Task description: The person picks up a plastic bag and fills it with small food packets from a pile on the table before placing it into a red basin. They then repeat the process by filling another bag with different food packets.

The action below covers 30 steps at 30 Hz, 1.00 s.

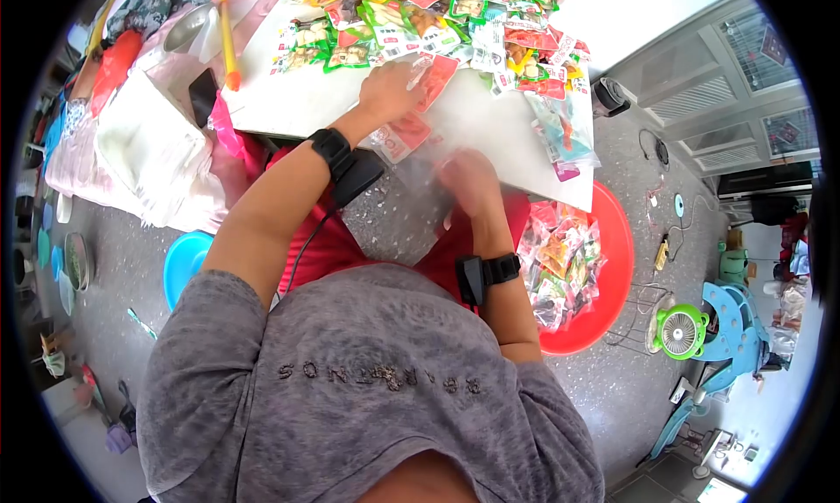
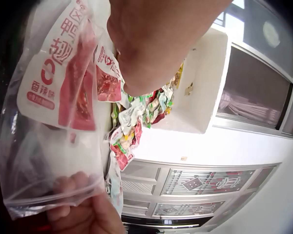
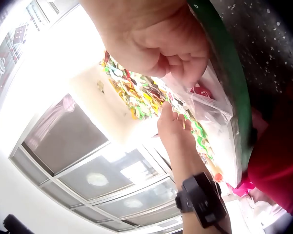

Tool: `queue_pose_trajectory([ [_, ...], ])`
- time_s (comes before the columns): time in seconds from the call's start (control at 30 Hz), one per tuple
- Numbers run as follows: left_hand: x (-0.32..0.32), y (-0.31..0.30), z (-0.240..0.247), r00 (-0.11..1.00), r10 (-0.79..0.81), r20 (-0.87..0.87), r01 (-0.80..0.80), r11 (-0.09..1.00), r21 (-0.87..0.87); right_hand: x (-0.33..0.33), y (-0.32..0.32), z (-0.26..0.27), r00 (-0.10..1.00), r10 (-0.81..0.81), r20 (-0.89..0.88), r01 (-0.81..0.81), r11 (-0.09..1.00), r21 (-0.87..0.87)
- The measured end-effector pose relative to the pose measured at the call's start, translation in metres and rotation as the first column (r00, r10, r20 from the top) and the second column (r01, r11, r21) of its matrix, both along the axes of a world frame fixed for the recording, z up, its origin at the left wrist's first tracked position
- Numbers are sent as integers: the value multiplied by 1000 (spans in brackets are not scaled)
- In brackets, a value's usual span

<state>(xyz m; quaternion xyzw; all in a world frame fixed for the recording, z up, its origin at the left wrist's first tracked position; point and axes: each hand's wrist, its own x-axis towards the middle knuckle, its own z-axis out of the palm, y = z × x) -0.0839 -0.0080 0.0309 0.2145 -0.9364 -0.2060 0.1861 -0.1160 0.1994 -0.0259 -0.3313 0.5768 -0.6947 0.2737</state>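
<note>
My right hand (image 1: 471, 181), slightly blurred, pinches the edge of a clear plastic bag (image 2: 27, 161) at the near edge of the white table. Red lettering and a meat picture show on the bag. In the right wrist view its fingers (image 3: 188, 68) are curled against the film. My left hand (image 1: 391, 92) is reached over the table, at the left edge of a small red-and-white snack packet (image 1: 440, 81). Its fingertips overlap the packet; I cannot tell whether they pinch it. Beyond lies a heap of colourful snack packets (image 1: 394, 26).
To the right on the floor stands a red basin (image 1: 617, 267) with several filled clear bags (image 1: 560, 262). A blue basin (image 1: 182, 262) is at the left. White sacking (image 1: 149, 144) and a yellow-handled tool (image 1: 227, 48) lie at the left. A green fan (image 1: 681, 331) stands further right.
</note>
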Motion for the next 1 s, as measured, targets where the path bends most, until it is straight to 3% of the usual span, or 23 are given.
queue_pose_trajectory([
  [0.03,-7,-3,0,990,15,142,-16,1000,9,1,2,-2,985,-20,171,24,999,-25],
  [0.07,-13,-2,5,959,29,281,-34,999,15,3,4,1,997,-55,58,53,998,28],
  [0.1,-18,-1,9,909,41,414,-53,998,20,4,6,5,989,-105,105,99,993,60],
  [0.13,-21,0,8,916,43,400,-64,997,38,6,8,10,976,-155,151,143,986,92],
  [0.2,-24,2,0,924,47,379,-83,993,79,17,7,38,794,-280,539,234,960,154],
  [0.3,-28,-3,-4,947,33,320,-88,983,160,9,17,30,876,-229,424,186,972,141],
  [0.4,-37,-13,-13,973,14,229,-34,996,85,14,18,38,821,-339,459,306,941,147],
  [0.53,-45,-16,-21,1000,-11,17,11,1000,-1,10,21,32,815,-373,443,342,927,153],
  [0.6,-45,-14,-10,992,-86,-87,103,973,209,10,24,32,812,-394,431,361,919,160],
  [0.73,-45,-17,4,946,-231,-229,315,824,470,-2,29,29,788,-486,378,487,868,100],
  [0.77,-27,-1,37,944,-270,-191,330,717,614,-2,30,41,773,-535,342,533,839,110],
  [0.83,-18,3,38,845,-486,-222,498,565,658,-4,33,61,775,-573,266,564,817,119],
  [0.9,0,15,49,732,-649,-208,568,411,713,-4,40,69,868,-444,222,436,896,84],
  [0.93,6,20,48,712,-689,-135,493,353,795,-6,45,71,906,-374,197,368,927,69],
  [0.97,14,26,51,665,-737,-122,512,331,792,-11,50,65,945,-207,251,197,978,67],
  [1.0,21,33,54,615,-781,-109,529,307,791,-8,50,64,956,-180,232,162,982,97],
])
